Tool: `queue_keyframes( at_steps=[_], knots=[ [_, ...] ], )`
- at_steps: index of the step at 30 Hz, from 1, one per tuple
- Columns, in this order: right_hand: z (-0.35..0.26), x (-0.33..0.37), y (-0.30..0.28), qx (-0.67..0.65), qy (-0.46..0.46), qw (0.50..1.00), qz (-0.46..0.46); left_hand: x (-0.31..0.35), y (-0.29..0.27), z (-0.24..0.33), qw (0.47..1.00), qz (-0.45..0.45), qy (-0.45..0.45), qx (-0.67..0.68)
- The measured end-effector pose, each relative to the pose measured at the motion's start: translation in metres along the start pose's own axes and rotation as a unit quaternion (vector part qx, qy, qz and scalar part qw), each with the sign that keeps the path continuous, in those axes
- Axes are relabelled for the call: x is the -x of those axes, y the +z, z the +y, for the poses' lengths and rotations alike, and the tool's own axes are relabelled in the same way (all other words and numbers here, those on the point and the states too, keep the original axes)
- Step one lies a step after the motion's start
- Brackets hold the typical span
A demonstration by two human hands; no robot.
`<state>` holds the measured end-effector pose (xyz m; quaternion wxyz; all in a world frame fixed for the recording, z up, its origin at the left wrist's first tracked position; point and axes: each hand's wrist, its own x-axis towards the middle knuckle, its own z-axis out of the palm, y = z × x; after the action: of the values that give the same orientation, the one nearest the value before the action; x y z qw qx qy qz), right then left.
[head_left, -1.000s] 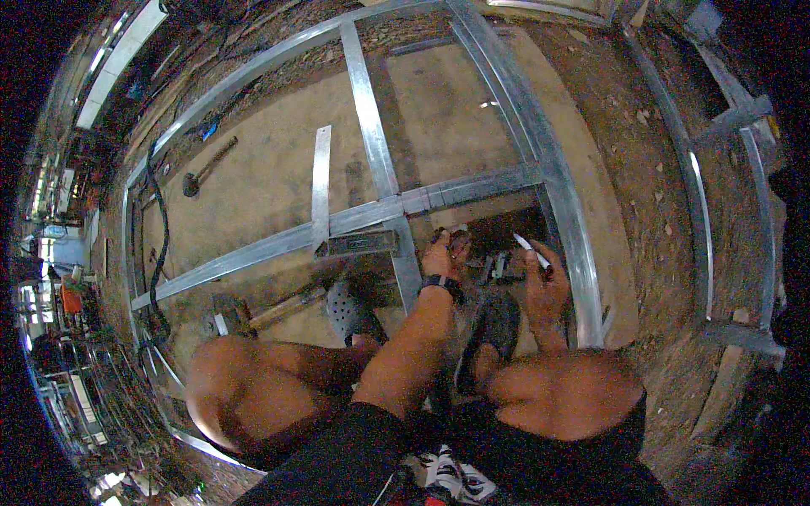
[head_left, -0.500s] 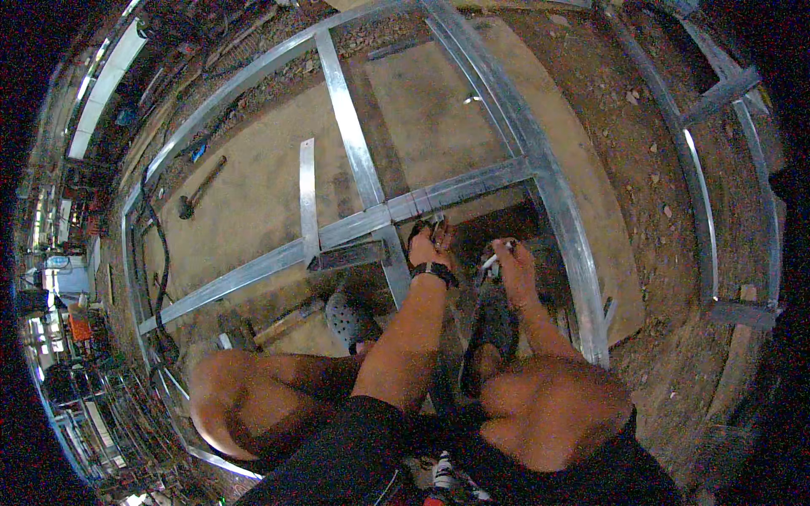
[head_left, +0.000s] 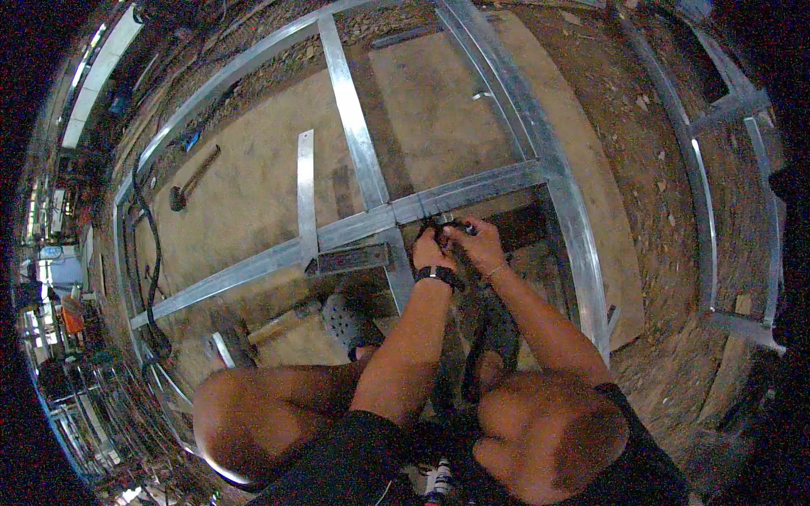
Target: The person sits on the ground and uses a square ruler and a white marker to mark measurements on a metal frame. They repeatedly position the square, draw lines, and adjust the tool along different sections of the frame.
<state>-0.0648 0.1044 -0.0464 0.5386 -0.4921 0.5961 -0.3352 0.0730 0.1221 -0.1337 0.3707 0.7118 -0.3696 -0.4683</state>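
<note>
A crouching person works both hands at the joint of a galvanised steel frame [head_left: 472, 190] lying on a dirt floor. The left hand [head_left: 432, 250] and right hand [head_left: 477, 244] close together on a small dark tool [head_left: 445, 223] against the crossbar. A hammer [head_left: 192, 179] lies well apart, up left.
</note>
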Motion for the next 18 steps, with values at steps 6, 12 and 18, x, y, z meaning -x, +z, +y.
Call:
queue_keyframes(
  at_steps=[6,12,18],
  knots=[
    [-0.031,0.010,0.016,0.034,0.009,0.999,0.025,0.016,0.002,0.011,0.996,0.077,-0.043,-0.001],
    [-0.020,0.003,0.008,0.075,0.017,0.996,0.050,0.041,0.001,0.063,0.978,0.018,-0.033,-0.203],
    [0.006,-0.006,0.013,0.047,-0.032,0.998,0.039,0.039,0.005,0.058,0.963,0.043,-0.007,-0.267]
  ],
)
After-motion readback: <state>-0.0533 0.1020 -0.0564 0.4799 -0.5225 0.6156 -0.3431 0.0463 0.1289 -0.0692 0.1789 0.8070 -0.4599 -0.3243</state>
